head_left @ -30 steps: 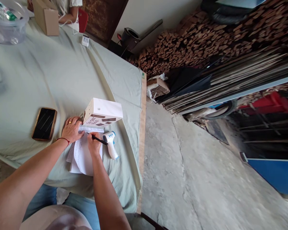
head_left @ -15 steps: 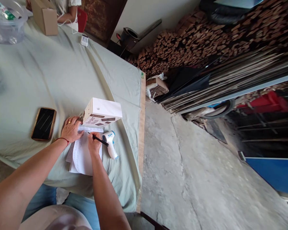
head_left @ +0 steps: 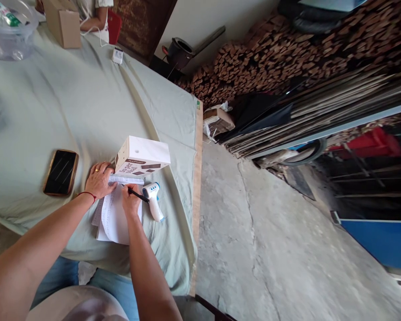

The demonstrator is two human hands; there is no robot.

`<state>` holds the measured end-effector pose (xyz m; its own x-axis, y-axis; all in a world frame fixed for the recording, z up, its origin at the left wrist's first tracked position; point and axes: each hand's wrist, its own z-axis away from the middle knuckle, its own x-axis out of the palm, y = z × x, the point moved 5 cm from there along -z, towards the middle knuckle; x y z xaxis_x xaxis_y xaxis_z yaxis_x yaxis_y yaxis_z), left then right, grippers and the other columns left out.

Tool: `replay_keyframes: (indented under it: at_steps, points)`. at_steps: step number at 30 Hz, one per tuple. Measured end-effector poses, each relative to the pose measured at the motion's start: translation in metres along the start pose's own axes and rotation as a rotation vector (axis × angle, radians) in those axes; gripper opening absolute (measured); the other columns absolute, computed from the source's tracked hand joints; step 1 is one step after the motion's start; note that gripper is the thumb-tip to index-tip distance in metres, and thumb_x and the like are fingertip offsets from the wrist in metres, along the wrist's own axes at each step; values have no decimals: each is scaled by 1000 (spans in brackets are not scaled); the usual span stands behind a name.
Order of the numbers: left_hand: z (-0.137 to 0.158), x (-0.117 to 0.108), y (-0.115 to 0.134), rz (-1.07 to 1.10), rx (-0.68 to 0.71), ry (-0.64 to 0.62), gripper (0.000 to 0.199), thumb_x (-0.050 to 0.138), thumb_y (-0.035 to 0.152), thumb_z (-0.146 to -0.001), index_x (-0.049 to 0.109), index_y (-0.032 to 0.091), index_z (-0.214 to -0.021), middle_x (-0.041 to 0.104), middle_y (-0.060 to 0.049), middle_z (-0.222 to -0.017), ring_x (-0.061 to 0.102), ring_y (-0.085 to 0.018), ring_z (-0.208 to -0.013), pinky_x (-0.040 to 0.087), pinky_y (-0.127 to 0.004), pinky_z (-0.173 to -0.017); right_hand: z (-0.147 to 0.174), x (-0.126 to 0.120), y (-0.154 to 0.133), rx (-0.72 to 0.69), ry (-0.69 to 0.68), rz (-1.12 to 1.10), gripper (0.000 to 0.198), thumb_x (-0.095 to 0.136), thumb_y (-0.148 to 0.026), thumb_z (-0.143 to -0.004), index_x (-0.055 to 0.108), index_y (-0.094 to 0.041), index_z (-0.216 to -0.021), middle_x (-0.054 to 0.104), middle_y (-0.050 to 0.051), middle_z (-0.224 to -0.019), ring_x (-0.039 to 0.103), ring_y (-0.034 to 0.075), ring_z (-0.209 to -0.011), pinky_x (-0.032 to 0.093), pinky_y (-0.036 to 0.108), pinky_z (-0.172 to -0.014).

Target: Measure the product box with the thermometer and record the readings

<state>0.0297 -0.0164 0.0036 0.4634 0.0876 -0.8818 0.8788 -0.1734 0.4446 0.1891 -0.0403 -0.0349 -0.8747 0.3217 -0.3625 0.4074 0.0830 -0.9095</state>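
My right hand (head_left: 131, 200) grips a black pen (head_left: 138, 195), its tip on the upper part of a notebook page. The notebook (head_left: 115, 223) lies on the cloth with handwriting along its left and top, and its lower left leaves curl up. My left hand (head_left: 100, 179) rests flat with fingers stretched on the notebook's upper left edge. Just beyond it stands a white box (head_left: 147, 154) with "Super Meal" printed on its side. A white and blue infrared thermometer (head_left: 154, 203) lies right of my right hand. The smartphone (head_left: 60, 173), screen dark, is left of my left hand.
A green cloth (head_left: 87, 98) covers the table. Toward the far end are a clear plastic tub (head_left: 13, 35), a cardboard box (head_left: 63, 24) and a small white box (head_left: 117, 55). Another person's arm (head_left: 98, 20) shows there. Stacked firewood (head_left: 247, 53) lines the wall.
The pen and my right hand have shifted very slightly left on the page. My left hand and the things on the table stay put.
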Motion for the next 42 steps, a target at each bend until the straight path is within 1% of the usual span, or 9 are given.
replay_keyframes:
  at_steps: [12, 20, 24, 28, 30, 32, 35, 37, 42]
  points:
    - [0, 1, -1, -7, 2, -6, 35, 70, 34, -79, 63, 22, -111, 55, -15, -141, 47, -35, -138, 32, -56, -121, 0, -3, -2, -7, 45, 14, 15, 50, -36, -82, 49, -22, -75, 57, 1, -66, 51, 17, -65, 46, 32, -62]
    - [0, 2, -1, -15, 3, -14, 36, 70, 34, -80, 63, 20, -113, 55, -16, -141, 46, -35, -138, 31, -55, -122, -1, -4, -3, -42, 59, 19, 29, 48, -48, -88, 49, -23, -74, 55, -1, -64, 52, 17, -62, 47, 32, -61]
    - [-1, 1, -1, -12, -18, -37, 36, 69, 35, -80, 63, 21, -113, 55, -14, -141, 46, -34, -138, 31, -54, -122, 4, -21, -17, -87, 162, 3, 33, 46, -51, -94, 56, -21, -84, 60, 1, -72, 58, 17, -68, 50, 31, -67]
    - [0, -1, -2, -2, -30, -47, 37, 66, 38, -82, 63, 20, -114, 55, -14, -142, 46, -35, -138, 29, -52, -123, 10, -58, -28, -136, 244, -3, 34, 42, -49, -100, 60, -20, -98, 67, 5, -87, 63, 18, -79, 51, 34, -76]
    - [-3, -2, -4, 25, -58, -51, 39, 62, 40, -84, 61, 20, -118, 56, -13, -142, 47, -34, -138, 29, -51, -123, 10, -81, -21, -137, 287, 41, 33, 51, -52, -95, 59, -21, -98, 69, 8, -99, 64, 22, -91, 50, 38, -83]
    - [-10, -1, -7, 81, -136, -67, 45, 60, 40, -86, 57, 20, -126, 57, -13, -142, 50, -33, -136, 31, -51, -121, 8, -99, -6, -107, 264, 199, 42, 66, -61, -81, 58, -22, -96, 69, 10, -108, 62, 28, -103, 48, 42, -88]
    - [-26, -1, -10, 162, -199, -94, 66, 63, 40, -82, 45, 19, -142, 54, -13, -147, 49, -34, -138, 37, -52, -117, 5, -112, 20, -32, 135, 283, 48, 68, -66, -73, 59, -22, -91, 70, 8, -95, 63, 28, -94, 48, 41, -83]
    - [-38, -1, -8, 205, -132, -114, 80, 66, 38, -78, 35, 19, -149, 49, -13, -153, 45, -35, -142, 39, -51, -115, 3, -115, 30, 12, 109, 241, 46, 68, -64, -73, 58, -21, -87, 70, 7, -92, 64, 25, -85, 48, 37, -77]
    - [-48, 3, -11, 268, -94, -138, 76, 61, 43, -84, 33, 26, -153, 53, -9, -151, 42, -34, -145, 34, -53, -119, 0, -109, 16, 58, 177, -124, 44, 76, -56, -71, 53, -22, -86, 72, 4, -88, 64, 17, -69, 48, 29, -62]
